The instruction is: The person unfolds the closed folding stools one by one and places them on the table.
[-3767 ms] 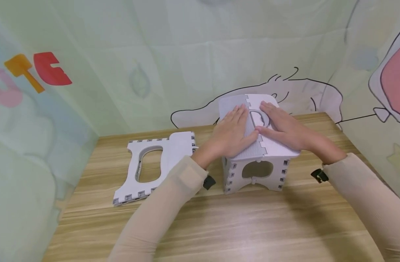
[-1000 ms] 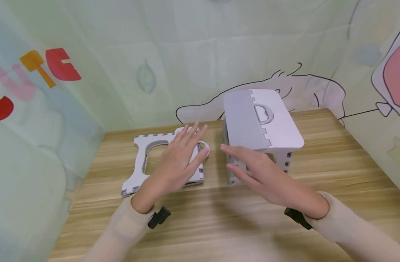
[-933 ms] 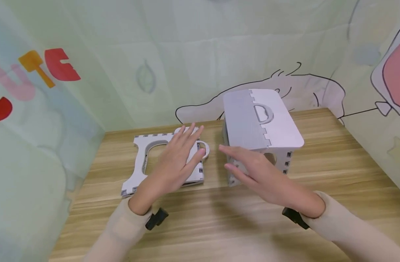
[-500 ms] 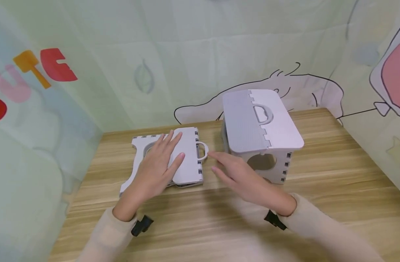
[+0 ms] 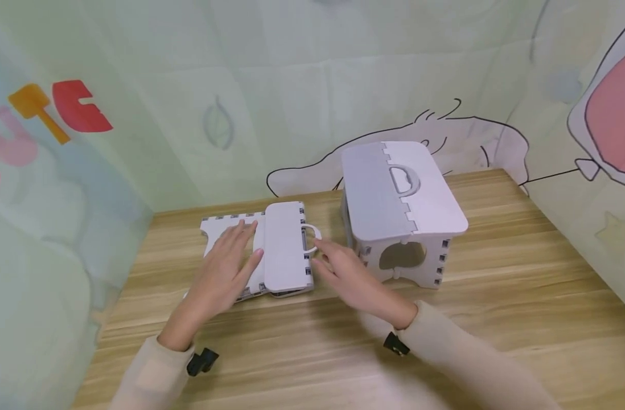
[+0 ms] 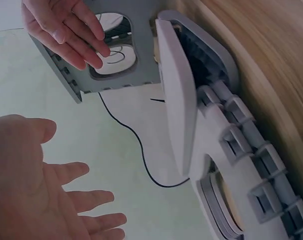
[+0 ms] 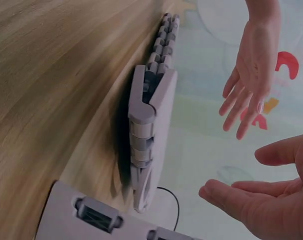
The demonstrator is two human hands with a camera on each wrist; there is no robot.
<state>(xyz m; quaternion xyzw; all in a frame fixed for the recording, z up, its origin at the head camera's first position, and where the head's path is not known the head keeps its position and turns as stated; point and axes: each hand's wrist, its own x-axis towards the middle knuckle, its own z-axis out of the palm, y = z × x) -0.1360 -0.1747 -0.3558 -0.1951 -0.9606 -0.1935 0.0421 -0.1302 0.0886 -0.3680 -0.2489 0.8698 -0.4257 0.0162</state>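
Observation:
A white-and-grey folding stool lies folded flat on the wooden table, its handle pointing right. My left hand hovers over its leg end, fingers straight; the left wrist view shows this hand apart from the stool. My right hand is beside the handle, with fingertips right at it in the head view. In the right wrist view my right hand has thumb and fingers spread, nothing between them. To the right, a second folding stool stands unfolded with its seat up.
The wooden table reaches back to a fabric backdrop printed with cartoon figures and letters. The unfolded stool stands close behind my right hand. Black wrist straps show at both cuffs.
Both hands rested on the unfolded stool's seat earlier. They have since moved left to the folded stool, my right hand coming up to its handle. Both stools have stayed in place.

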